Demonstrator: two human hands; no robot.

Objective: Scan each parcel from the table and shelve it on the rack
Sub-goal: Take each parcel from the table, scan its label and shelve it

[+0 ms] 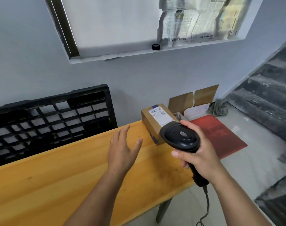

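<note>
Currently one parcel [153, 128] is seen right of centre in the frame, standing at the far right end of the wooden surface [57, 176] with its label [161, 114] turned upward. The scanner [181, 137] is held just in front of the parcel, overlapping its near corner in the picture. Its handle is enclosed by the grip of the right hand [201, 157], and its head is pointed toward the parcel. The left hand [122, 150] is raised over the surface, left of the parcel and apart from it. Its grip is wide, with fingers spread, and nothing is held.

No scan beam is visible, so it cannot be told whether the code has been read. The scanning step is judged to be in hand, with lifting and shelving not yet done. No other parcel is seen on the surface, so this one is possibly the last. No rack is shown, only a black grid [49, 121] leaned against the wall at the left of the frame.
</note>
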